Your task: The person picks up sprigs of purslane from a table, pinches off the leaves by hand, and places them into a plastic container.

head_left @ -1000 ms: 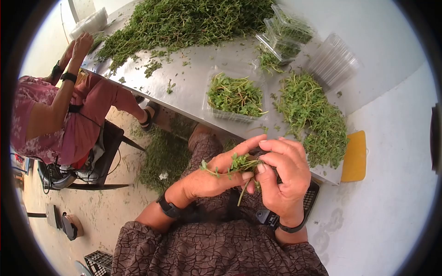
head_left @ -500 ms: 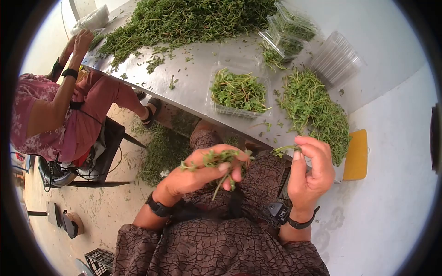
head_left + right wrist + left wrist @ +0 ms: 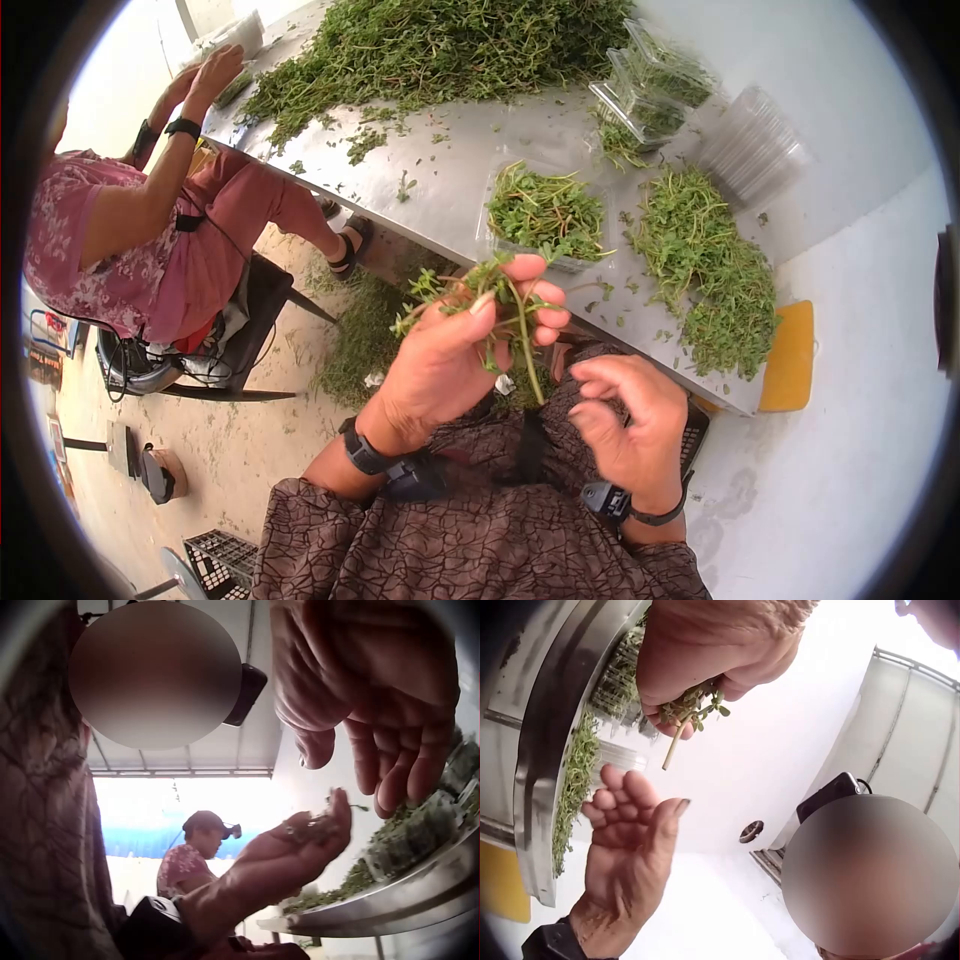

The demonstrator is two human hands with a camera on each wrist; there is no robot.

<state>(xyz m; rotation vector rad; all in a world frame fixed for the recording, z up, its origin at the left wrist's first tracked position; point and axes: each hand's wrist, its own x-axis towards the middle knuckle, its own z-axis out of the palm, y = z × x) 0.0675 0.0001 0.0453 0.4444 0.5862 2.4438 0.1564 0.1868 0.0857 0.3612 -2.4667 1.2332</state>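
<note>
Held up over the lap, my left hand (image 3: 445, 355) grips a small bunch of green sprigs (image 3: 490, 292) between thumb and curled fingers, one thick stem hanging down. In the left wrist view that stem (image 3: 676, 742) sticks out below the fingers. My right hand (image 3: 640, 425) is a short way to the right, its fingers loosely bent and holding nothing; in the left wrist view its palm (image 3: 626, 855) shows bare. Beyond the hands, an open clear box (image 3: 484, 235) on the metal table (image 3: 440, 140) holds cut greens (image 3: 550, 208).
A large heap of greens (image 3: 430, 50) covers the far table. Filled boxes (image 3: 655, 85), stacked empty boxes (image 3: 755, 148) and a smaller pile (image 3: 705, 270) lie right. A yellow board (image 3: 790, 355) is beside the table edge. Another person (image 3: 130, 230) sits left.
The right hand moved away from the left, then lowered; the small sprig it pinched is gone from its fingers. The left hand rose and turned, still gripping its bunch.
</note>
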